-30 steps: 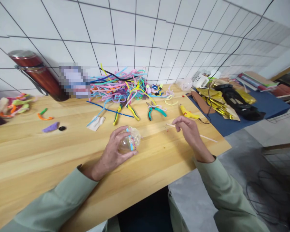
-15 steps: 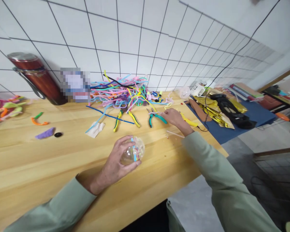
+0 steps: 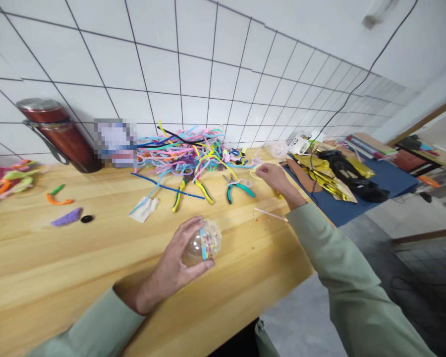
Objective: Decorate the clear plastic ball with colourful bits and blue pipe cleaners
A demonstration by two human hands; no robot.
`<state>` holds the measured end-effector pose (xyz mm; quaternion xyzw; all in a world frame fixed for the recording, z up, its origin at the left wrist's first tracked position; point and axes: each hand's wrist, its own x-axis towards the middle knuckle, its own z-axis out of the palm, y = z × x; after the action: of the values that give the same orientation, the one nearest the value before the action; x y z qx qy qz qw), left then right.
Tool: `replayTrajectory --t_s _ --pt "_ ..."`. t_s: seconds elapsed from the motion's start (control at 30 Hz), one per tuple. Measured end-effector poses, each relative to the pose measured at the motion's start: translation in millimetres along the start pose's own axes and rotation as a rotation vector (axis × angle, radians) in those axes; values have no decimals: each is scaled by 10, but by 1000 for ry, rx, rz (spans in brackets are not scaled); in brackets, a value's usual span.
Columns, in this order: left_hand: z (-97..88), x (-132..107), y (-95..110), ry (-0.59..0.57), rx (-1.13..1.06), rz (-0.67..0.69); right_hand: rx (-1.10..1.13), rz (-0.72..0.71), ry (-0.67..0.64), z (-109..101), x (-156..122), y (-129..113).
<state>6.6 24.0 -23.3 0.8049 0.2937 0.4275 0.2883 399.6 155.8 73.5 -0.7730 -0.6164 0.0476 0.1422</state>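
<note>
My left hand (image 3: 171, 265) is wrapped round a clear plastic ball (image 3: 194, 246) just above the wooden table. The ball's right half is frosted or bumpy, with blue and coloured bits around its middle. Farther back on the right, my right hand (image 3: 275, 181) has its fingers pinched at a yellow pipe cleaner loop (image 3: 253, 173). Left of that hand lie teal-handled pliers (image 3: 239, 188) with a pink pipe cleaner (image 3: 246, 183) across them. Pliers with yellow-green handles (image 3: 203, 191) rest farther left.
A tangled heap of pipe cleaners (image 3: 182, 151) lies against the tiled wall. A red thermos (image 3: 63, 136) stands at the left back. Gold foil (image 3: 321, 176) and a black item (image 3: 351, 176) lie on a blue mat (image 3: 390, 181) at the right. A dark cable (image 3: 364, 87) hangs there.
My right hand has left the pink pipe cleaner by the teal pliers and moved to the yellow loop behind it. My left hand still holds the ball. The view has tilted up slightly.
</note>
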Motion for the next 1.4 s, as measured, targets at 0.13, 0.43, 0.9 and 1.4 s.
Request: replayTrajectory --t_s 0.13,0.43,0.9,1.4 --pt "-27 -12 -1 -16 -27 -6 -38 97 37 -158 447 135" --pt "-6 -11 -22 -39 -72 -62 -87 150 35 229 1197 168" --pt "-65 -2 -78 54 -217 -129 -56 83 69 2 1065 152" --pt "-39 0 -45 36 -250 -271 -229 -145 -203 510 1021 -492"
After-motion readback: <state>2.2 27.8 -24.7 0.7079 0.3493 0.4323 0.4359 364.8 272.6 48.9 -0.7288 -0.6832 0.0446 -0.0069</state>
